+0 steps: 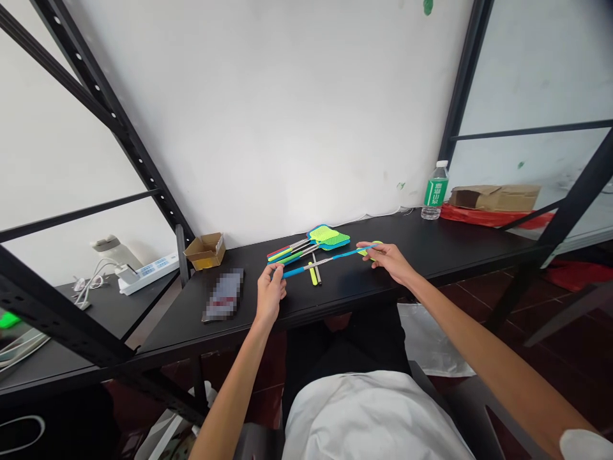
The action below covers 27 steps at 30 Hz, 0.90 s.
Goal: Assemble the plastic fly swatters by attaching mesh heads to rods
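Observation:
Between my hands is a blue fly swatter [352, 252] with a silver metal shaft, raised a little above the black desk. My left hand [271, 291] is closed around the end of its blue handle. At the other side my right hand [387, 260] pinches the blue head, which appears nearly edge-on. Behind the shaft lies a pile of fly swatters [330, 236] with yellow, green and blue heads and several coloured handles. Below the shaft rest a yellow handle [313, 275] and a dark-tipped rod [318, 273]. A yellow-green piece [363, 251] shows partly behind my right hand.
The black desk [258, 313] meets a white wall. A small cardboard box [205, 251] and a blurred flat item [224, 294] are on the left. A water bottle [435, 191] and a larger cardboard box [495, 198] stand right. Black metal posts [129, 137] frame the desk.

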Motion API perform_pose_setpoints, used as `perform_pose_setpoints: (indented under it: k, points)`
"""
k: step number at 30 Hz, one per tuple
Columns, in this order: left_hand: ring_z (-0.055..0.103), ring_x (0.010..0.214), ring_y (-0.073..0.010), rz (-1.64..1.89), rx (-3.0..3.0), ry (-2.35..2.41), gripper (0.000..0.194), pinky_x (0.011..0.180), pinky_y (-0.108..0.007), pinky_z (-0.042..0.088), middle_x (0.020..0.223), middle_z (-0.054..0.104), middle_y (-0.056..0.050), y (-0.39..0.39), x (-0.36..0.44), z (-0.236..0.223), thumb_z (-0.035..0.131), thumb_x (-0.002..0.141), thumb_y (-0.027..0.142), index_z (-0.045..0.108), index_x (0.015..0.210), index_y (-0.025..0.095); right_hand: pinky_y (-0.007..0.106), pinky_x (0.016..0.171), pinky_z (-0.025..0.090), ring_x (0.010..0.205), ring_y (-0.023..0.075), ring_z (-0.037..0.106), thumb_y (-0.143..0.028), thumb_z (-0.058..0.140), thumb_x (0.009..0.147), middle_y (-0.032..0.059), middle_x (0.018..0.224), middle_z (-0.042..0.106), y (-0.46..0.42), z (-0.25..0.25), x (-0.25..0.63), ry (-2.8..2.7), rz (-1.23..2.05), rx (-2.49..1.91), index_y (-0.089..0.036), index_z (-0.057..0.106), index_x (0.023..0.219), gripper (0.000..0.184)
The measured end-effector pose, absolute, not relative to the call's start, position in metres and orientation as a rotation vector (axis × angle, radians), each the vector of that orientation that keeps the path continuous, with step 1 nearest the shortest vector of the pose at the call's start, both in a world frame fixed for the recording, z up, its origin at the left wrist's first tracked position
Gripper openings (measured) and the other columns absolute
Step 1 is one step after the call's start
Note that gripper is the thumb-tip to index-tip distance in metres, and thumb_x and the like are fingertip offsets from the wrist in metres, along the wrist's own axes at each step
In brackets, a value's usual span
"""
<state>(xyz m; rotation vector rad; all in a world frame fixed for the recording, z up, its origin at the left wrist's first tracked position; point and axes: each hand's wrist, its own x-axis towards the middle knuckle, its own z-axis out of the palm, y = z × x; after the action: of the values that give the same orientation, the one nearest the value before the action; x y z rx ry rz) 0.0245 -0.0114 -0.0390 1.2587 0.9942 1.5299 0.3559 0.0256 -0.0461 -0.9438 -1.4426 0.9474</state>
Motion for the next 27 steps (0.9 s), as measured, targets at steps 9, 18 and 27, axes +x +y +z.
perform_pose_setpoints:
  k: [9, 18, 27]
  points:
    - [0.024, 0.044, -0.0054, 1.536, 1.323, 0.98, 0.028, 0.04, -0.015, 0.023, 0.059, 0.021, 0.01, -0.016, 0.026, -0.035, 0.064, 0.084, 0.047, 0.051, 0.094, 0.024, 0.024, 0.044, 0.033, 0.044, 0.0069, 0.038, -0.058, 0.067, 0.079, -0.0042, 0.058, 0.04, 0.028, -0.048, 0.359, -1.514, 0.868, -0.999, -0.018, 0.058, 0.06, 0.046]
    - [0.036, 0.05, -0.0075, 1.475, 1.537, 0.947, 0.027, 0.046, -0.018, 0.029, 0.06, 0.036, 0.007, -0.017, 0.028, -0.034, 0.064, 0.086, 0.044, 0.057, 0.099, 0.021, 0.022, 0.037, 0.019, 0.045, 0.0086, 0.043, -0.061, 0.069, 0.076, -0.0001, 0.06, 0.048, 0.032, -0.05, 0.357, -1.351, 1.024, -1.024, -0.017, 0.058, 0.064, 0.046]
    - [0.049, 0.058, -0.0122, 1.325, 1.946, 1.17, 0.025, 0.054, -0.023, 0.035, 0.073, 0.06, 0.0, -0.026, 0.032, -0.03, 0.068, 0.082, 0.041, 0.07, 0.097, 0.02, 0.022, 0.035, 0.025, 0.042, 0.0083, 0.036, -0.054, 0.071, 0.074, -0.0037, 0.054, 0.044, 0.031, -0.045, 0.356, -1.137, 0.997, -0.974, -0.017, 0.068, 0.088, 0.04]
